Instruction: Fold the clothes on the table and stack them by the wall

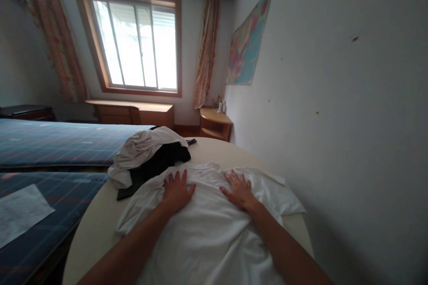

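Note:
A white T-shirt [203,227] lies spread over a round cream table [88,227], its collar at the far side and its sleeves out to left and right. Soft creases run across the cloth. My left hand [177,191] rests flat on the left shoulder area with fingers spread. On the right shoulder area my right hand [238,189] lies palm down, fingers apart. Neither hand grips the fabric. The shirt's lower end runs out of view beneath my forearms.
A heap of clothes, a whitish garment [143,149] over a black one [160,160], sits at the table's far left. Left are plaid mattresses [67,142] and a paper sheet [23,211]. A wall [351,142] stands close on the right. A desk [143,107] is under the window.

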Demonstrator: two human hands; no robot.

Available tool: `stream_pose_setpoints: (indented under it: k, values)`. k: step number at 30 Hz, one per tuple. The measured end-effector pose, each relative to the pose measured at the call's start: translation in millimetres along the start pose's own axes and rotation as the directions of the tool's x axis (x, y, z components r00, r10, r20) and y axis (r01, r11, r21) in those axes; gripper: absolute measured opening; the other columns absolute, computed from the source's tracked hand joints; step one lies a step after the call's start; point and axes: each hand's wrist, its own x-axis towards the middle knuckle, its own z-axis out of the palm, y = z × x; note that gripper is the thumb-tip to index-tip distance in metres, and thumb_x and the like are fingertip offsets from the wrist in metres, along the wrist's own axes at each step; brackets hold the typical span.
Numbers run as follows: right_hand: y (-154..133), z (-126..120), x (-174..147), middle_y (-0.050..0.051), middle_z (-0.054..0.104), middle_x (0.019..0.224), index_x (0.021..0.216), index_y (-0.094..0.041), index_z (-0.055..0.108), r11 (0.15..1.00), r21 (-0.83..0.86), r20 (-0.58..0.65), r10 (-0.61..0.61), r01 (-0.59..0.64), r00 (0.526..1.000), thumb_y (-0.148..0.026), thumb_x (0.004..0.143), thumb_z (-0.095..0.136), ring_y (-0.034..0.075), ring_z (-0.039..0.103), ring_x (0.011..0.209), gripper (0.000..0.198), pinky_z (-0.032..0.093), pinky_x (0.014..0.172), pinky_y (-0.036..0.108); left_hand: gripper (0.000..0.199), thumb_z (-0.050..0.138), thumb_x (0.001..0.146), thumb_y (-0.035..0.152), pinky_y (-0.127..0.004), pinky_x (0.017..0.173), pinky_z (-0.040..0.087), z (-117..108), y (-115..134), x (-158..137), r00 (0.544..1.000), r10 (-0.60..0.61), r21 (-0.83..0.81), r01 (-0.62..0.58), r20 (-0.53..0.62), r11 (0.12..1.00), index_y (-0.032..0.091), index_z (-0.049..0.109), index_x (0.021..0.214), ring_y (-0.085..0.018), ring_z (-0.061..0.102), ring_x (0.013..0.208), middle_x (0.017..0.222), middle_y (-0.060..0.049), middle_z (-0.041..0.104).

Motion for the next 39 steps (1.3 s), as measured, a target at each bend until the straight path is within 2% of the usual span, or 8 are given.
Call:
stream_pose_setpoints:
  k: [7, 11, 15, 21, 25, 30, 34, 39]
  values:
    - [6.8, -17.4, 5.2, 0.011, 0.010, 0.163, 0.156, -0.032, 0.013, 0.980, 0.060, 0.106, 0.184, -0.191, 0.977, -0.095, 0.058, 0.048, 0.054, 0.002, 0.143, 0.122, 0.014, 0.104, 0.075, 0.075, 0.038, 0.089, 0.058, -0.062, 0.103, 0.029, -4.6, 6.0, -5.3, 0.999, -0.034, 0.025, 0.034, -0.009, 0.999, 0.013, 0.035, 0.149, -0.045, 0.037, 0.131, 0.145, -0.022, 0.044]
    - [-0.4, -22.4, 26.3, 0.014, 0.013, 0.162, 0.154, -0.032, 0.026, 0.956, 0.030, 0.079, 0.289, -0.292, 0.954, -0.097, 0.061, 0.039, 0.058, 0.006, 0.140, 0.114, 0.010, 0.100, 0.079, 0.074, 0.039, 0.090, 0.057, -0.057, 0.110, 0.023, 1.5, 6.2, 1.3, 1.000, 0.007, -0.002, -0.007, -0.005, 1.000, 0.011, 0.036, 0.148, -0.043, 0.032, 0.138, 0.150, -0.019, 0.041]
    - [-11.5, -19.1, 49.8, 0.025, 0.029, 0.154, 0.151, -0.014, 0.034, 0.940, 0.002, 0.011, 0.341, -0.341, 0.940, -0.094, 0.070, 0.028, 0.053, 0.011, 0.142, 0.114, 0.003, 0.106, 0.072, 0.066, 0.035, 0.093, 0.056, -0.052, 0.112, 0.024, 6.3, 0.6, 10.1, 0.999, 0.017, -0.023, -0.018, -0.035, 1.000, 0.014, 0.042, 0.145, -0.039, 0.032, 0.139, 0.150, -0.016, 0.043]
    - [-14.5, -7.6, 70.5, 0.017, 0.005, 0.163, 0.155, -0.031, 0.019, 0.939, 0.063, 0.028, 0.336, -0.337, 0.941, -0.093, 0.072, 0.024, 0.054, 0.001, 0.142, 0.104, 0.000, 0.102, 0.076, 0.063, 0.036, 0.093, 0.057, -0.052, 0.114, 0.022, 12.2, -5.7, 17.8, 1.000, 0.019, -0.039, -0.018, 0.012, 0.999, 0.020, 0.045, 0.144, -0.041, 0.026, 0.143, 0.155, -0.013, 0.037]
    - [-18.5, -4.1, 77.9, 0.016, 0.005, 0.163, 0.155, -0.028, 0.022, 0.919, 0.067, 0.011, 0.388, -0.388, 0.922, -0.090, 0.073, 0.029, 0.055, 0.003, 0.142, 0.103, 0.001, 0.101, 0.077, 0.067, 0.037, 0.092, 0.059, -0.052, 0.113, 0.022, 10.4, -6.1, 19.0, 0.999, -0.030, -0.031, 0.030, 0.011, 0.999, 0.017, 0.045, 0.144, -0.042, 0.024, 0.143, 0.154, -0.017, 0.037]
    - [-26.1, 3.7, 74.5, 0.011, 0.029, 0.158, 0.146, -0.024, 0.042, 0.995, 0.035, -0.171, 0.096, -0.091, 0.981, -0.060, 0.093, 0.032, 0.037, 0.019, 0.143, 0.065, 0.012, 0.110, 0.063, 0.061, 0.032, 0.096, 0.053, -0.050, 0.110, 0.029, 4.8, -11.4, 22.6, 0.998, -0.059, -0.017, 0.059, -0.038, 0.998, 0.015, 0.049, 0.140, -0.039, 0.037, 0.136, 0.151, -0.018, 0.041]
    - [-24.2, 4.5, 65.5, 0.007, 0.047, 0.147, 0.136, -0.029, 0.053, 0.995, 0.019, -0.238, -0.093, 0.101, 0.967, -0.050, 0.094, 0.038, 0.028, 0.032, 0.138, 0.049, 0.013, 0.113, 0.056, 0.059, 0.033, 0.095, 0.053, -0.054, 0.110, 0.029, 4.0, -12.0, 25.5, 0.999, -0.039, -0.039, 0.040, 0.015, 0.998, 0.019, 0.049, 0.141, -0.040, 0.033, 0.138, 0.156, -0.012, 0.034]
    - [-33.0, 5.0, 61.2, 0.005, 0.044, 0.151, 0.139, -0.029, 0.050, 0.956, 0.036, -0.146, -0.283, 0.291, 0.948, -0.055, 0.094, 0.039, 0.027, 0.033, 0.139, 0.053, 0.013, 0.115, 0.053, 0.058, 0.040, 0.091, 0.047, -0.060, 0.112, 0.022, 4.5, -1.4, 35.7, 0.996, 0.049, -0.044, -0.046, 0.075, 0.998, 0.025, 0.043, 0.145, -0.040, 0.028, 0.140, 0.156, -0.006, 0.035]
